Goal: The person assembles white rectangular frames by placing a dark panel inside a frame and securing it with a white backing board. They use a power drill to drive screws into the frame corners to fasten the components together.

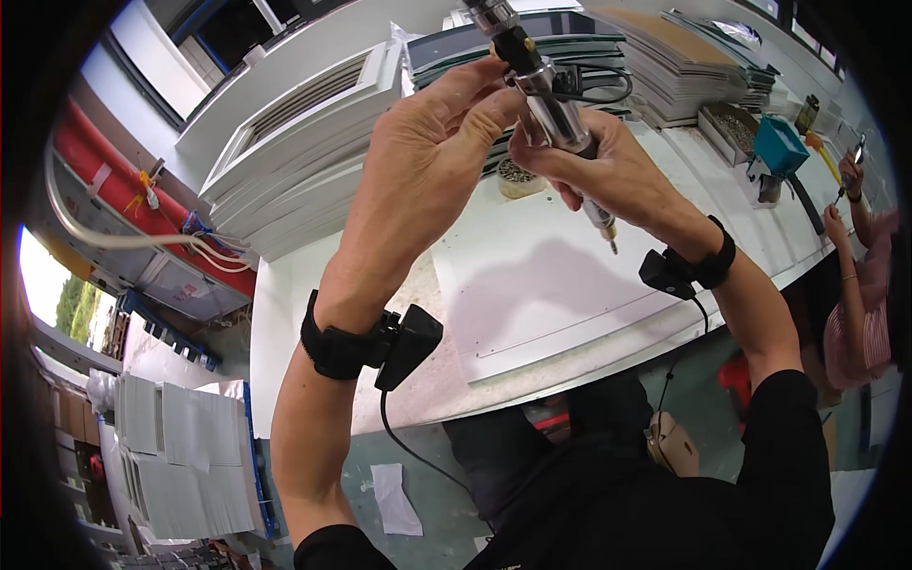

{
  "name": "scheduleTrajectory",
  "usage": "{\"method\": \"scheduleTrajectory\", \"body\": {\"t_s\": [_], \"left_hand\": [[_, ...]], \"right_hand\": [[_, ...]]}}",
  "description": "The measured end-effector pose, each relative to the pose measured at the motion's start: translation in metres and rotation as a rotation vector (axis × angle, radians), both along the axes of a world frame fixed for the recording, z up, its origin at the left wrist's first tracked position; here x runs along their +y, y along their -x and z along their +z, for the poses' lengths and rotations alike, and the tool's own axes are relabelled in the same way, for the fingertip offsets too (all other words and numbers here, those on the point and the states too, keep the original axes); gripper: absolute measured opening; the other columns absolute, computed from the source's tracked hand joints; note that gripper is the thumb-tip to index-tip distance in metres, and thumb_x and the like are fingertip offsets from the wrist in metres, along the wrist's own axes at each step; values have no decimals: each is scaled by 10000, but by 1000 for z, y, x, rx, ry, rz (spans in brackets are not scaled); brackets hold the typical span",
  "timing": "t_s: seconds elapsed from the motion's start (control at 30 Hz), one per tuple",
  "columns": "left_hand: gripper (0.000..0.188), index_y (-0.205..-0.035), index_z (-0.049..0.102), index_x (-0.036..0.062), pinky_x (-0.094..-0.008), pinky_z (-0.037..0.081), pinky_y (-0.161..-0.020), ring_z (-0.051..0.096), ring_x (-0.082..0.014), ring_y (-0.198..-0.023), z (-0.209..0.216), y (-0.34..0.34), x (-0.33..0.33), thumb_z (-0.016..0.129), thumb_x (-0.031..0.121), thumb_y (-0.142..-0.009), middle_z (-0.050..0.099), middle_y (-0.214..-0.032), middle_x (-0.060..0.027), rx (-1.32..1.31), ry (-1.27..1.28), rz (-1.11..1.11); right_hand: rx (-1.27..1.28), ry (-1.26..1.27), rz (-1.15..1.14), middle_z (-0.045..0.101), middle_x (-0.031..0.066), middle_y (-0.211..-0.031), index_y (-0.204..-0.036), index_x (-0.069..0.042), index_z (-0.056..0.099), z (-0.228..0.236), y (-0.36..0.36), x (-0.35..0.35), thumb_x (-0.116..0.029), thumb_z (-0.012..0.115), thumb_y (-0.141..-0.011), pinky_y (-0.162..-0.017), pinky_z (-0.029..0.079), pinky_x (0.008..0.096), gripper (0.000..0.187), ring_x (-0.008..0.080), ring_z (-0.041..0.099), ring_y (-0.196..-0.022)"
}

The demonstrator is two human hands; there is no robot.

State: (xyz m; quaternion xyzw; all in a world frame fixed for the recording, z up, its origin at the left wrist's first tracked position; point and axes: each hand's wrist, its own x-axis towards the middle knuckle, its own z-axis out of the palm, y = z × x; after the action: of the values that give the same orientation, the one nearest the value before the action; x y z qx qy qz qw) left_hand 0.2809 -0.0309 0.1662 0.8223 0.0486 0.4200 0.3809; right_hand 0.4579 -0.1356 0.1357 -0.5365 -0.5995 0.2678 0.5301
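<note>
A silver power screwdriver (562,122), with a black collar and a cable near its top, hangs tilted over the table, its bit pointing down and away from my left side. My right hand (622,176) wraps round its lower body. The fingers of my left hand (427,147) are closed against its upper part, by the black collar; whether something small is also between them is hidden. Beneath the bit lies a flat white panel (541,313) on the table. Just behind my hands stands a small round cup (519,180) full of screws.
White louvred frames (304,109) are stacked at the back left, with dark-edged panels (446,52) beside them. Back right are piled boards (665,71), a tray of screws (730,125) and a teal bin (779,144). A co-worker's hands (848,180) hold a tool at the far right.
</note>
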Motion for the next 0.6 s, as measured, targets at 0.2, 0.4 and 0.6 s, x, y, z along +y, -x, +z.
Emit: {"method": "scheduleTrajectory", "body": {"t_s": [0.2,0.4,0.6], "left_hand": [[315,-1257,677,3,-362,553,-849,732,-307,-934,-57,-51,49,674,138,-973,750,-1025,-201,447,-159,277],[382,-1254,677,-10,-386,543,-879,700,-375,-959,-101,-100,96,722,111,-894,730,-1094,-239,819,-292,304],[409,-1255,667,-9,-408,531,-904,679,-380,-967,-127,-123,109,684,73,-854,712,-1097,-230,807,-345,206]], "right_hand": [[118,-129,-114,532,-59,-639,-1172,-65,697,-28,-76,-14,-288,743,-932,-494,405,227,331,46,511,-511],[395,-230,-108,569,-7,-722,-1213,-1,659,-42,-118,-21,-202,714,-925,-499,426,229,355,50,510,-526],[401,-235,-58,571,39,-929,-1290,18,608,-56,-156,-30,-170,683,-931,-492,430,223,412,39,512,-562]]}}
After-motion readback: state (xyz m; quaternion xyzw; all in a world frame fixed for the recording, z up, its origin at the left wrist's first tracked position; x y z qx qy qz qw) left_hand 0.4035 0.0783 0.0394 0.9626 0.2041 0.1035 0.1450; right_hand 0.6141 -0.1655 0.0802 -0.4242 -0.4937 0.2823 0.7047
